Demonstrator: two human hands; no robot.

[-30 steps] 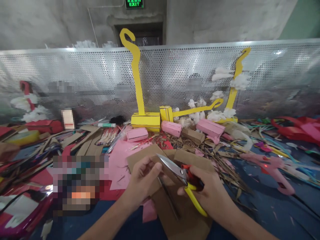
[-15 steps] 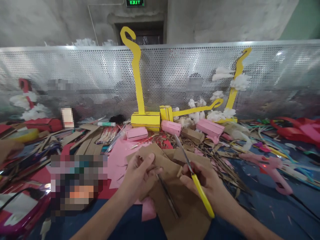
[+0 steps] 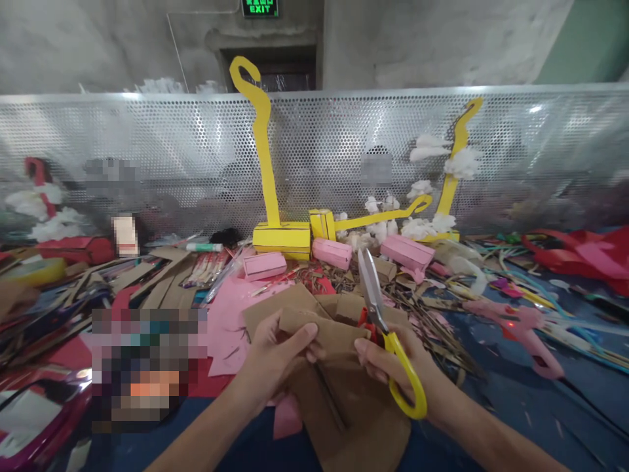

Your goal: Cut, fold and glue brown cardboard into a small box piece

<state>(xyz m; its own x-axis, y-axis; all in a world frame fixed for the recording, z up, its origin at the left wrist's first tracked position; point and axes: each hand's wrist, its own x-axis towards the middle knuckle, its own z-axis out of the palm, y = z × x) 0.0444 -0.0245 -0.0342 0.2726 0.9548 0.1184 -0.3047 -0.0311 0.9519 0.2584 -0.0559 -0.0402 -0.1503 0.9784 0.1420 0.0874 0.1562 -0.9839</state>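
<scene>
Between both hands is a small brown cardboard piece [image 3: 327, 333]. My left hand [image 3: 275, 357] pinches its left end between thumb and fingers. The fingertips of my right hand [image 3: 398, 360] touch its right end, and the same hand holds scissors with yellow and red handles [image 3: 407, 387], blades pointing up and away. Below the hands lies a larger brown cardboard sheet [image 3: 363, 419], with a dark, thin stick-like item [image 3: 330, 396] on it. Pink paper [image 3: 226, 334] is left of my left hand.
Yellow hook-shaped figures [image 3: 266, 170] and pink boxes [image 3: 264, 265] stand before a perforated metal panel [image 3: 314, 151]. A pink glue gun [image 3: 521, 321] lies right, with a red light. Cardboard scraps [image 3: 171, 282] and a marker [image 3: 204, 247] are left. Part of the left side is pixelated.
The small cardboard piece has turned to show its broad face, and my right fingertips now meet its end. The scissors have rotated in my right hand, showing the yellow handle loop. The view shifted slightly.
</scene>
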